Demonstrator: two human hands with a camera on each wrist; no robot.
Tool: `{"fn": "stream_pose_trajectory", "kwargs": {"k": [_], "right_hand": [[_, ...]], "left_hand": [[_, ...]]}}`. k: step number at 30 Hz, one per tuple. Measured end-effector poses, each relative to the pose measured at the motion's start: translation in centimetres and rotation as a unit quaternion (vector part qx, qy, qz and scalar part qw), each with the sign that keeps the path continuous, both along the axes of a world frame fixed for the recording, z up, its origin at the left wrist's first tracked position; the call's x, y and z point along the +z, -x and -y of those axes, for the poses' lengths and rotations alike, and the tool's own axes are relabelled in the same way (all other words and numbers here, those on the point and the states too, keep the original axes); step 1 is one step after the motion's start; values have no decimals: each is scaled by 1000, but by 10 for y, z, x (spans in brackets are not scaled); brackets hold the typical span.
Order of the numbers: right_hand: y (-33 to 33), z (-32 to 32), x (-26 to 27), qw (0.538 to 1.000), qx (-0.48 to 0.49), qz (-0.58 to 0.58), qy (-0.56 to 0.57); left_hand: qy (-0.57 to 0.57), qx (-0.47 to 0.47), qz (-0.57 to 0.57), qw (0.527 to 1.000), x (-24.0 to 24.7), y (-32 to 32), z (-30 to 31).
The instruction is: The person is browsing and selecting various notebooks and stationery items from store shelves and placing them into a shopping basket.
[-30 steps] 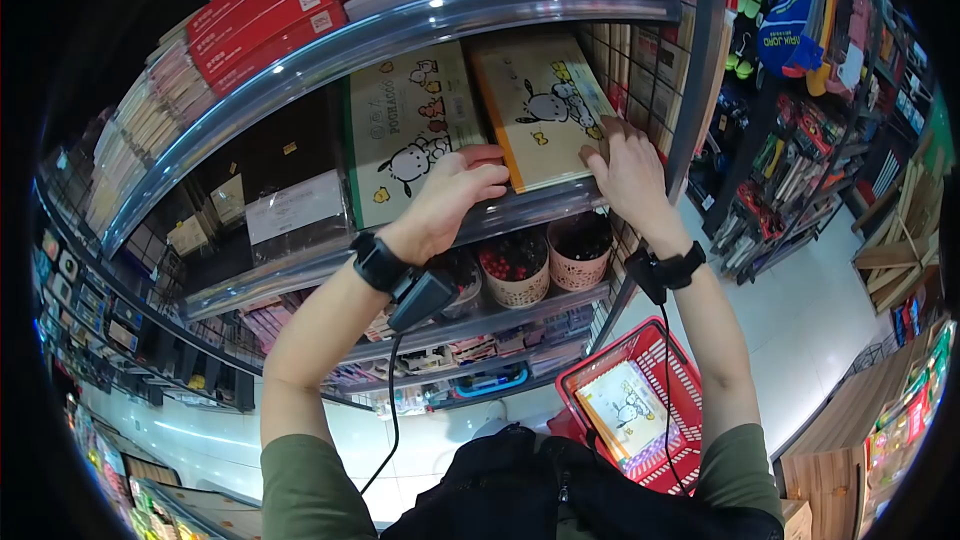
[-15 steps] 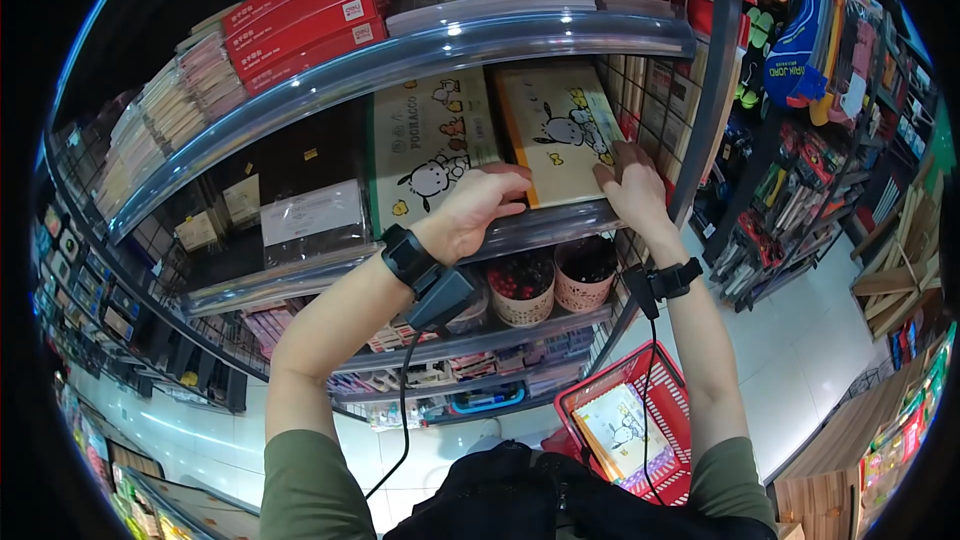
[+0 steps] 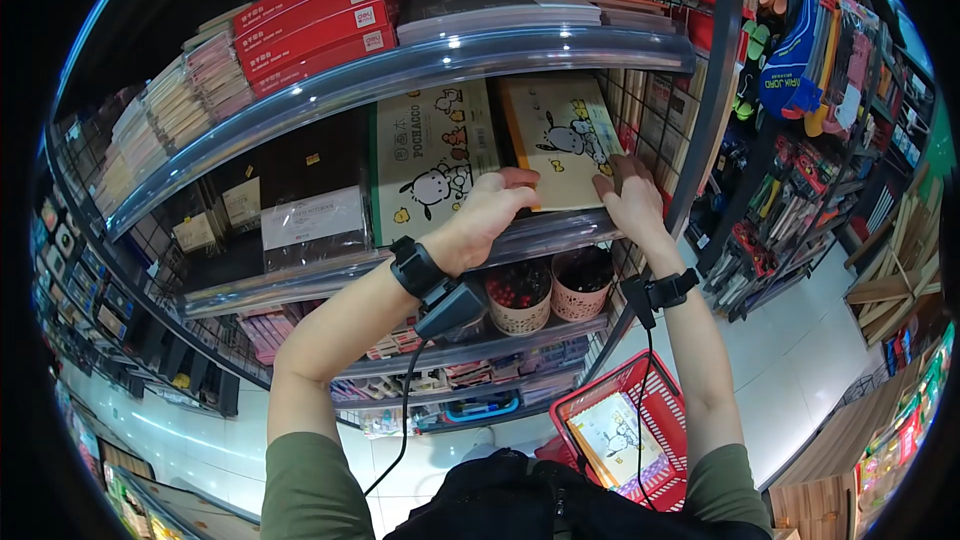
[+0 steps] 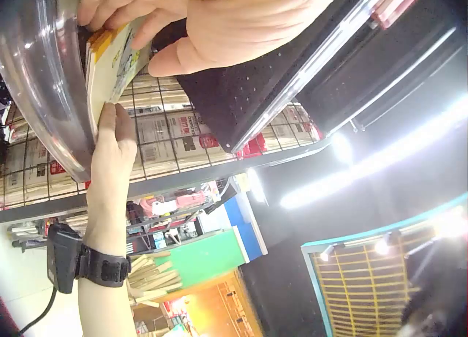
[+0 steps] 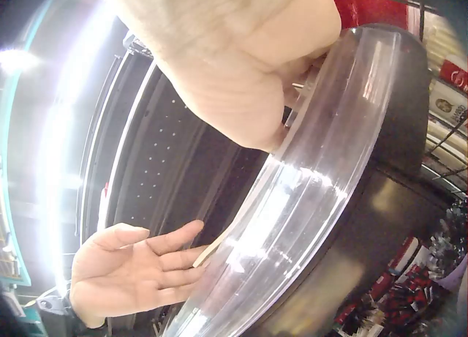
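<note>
An orange-spined book with a cartoon dog lies flat on the middle shelf, its front edge along the clear shelf lip. At its left edge, my left hand touches it with extended fingers; the right wrist view shows that palm facing up beside a thin pale edge. My right hand rests at the right front corner, thumb at the front and fingers along the side. In the left wrist view the right hand touches the book's edge. A green-spined book lies to the left.
Red boxes and paper stacks fill the shelf above. Below stand two pink pots. A red basket holding a similar book is on the floor at the lower right. A wire grid and dark post border the shelf's right side.
The shelf has shifted down and slightly right in the head view. My left hand has moved right against the orange-spined book's edge; my right hand stays at its corner.
</note>
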State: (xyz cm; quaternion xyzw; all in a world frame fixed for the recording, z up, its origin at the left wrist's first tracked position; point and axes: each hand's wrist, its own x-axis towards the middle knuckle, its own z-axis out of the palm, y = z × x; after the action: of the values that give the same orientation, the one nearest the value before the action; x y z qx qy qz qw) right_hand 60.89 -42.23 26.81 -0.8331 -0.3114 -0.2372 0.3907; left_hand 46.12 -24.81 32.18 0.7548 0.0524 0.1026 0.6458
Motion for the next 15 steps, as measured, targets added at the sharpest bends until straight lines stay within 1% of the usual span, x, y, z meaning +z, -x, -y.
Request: {"fn": "stream_pose_trajectory", "kwargs": {"k": [6,8,9,11,12,14,15], "right_hand": [[0,0,-1,1000,-3,2,3],[0,0,-1,1000,-1,0,3],[-1,0,-2,1000,-3,6,0],[-1,0,-1,1000,-6,11,-6],[-1,1,-1,1000,4,6,-8],[-4,2,-1,1000,12,-1,-10],[-7,3,-1,1000,24,2,-14]], "left_hand": [[-14,0,-10,1000,8,2,1],[114,-24,14,993,7,0,1],[113,-24,14,993,5,-4,-1],[211,16,21,977,0,-16,-7],[210,14,21,977,-1,-25,-10],[210,-16,-22,977,-3,-44,-18],[210,-17,-24,977,-5,-54,-23]]}}
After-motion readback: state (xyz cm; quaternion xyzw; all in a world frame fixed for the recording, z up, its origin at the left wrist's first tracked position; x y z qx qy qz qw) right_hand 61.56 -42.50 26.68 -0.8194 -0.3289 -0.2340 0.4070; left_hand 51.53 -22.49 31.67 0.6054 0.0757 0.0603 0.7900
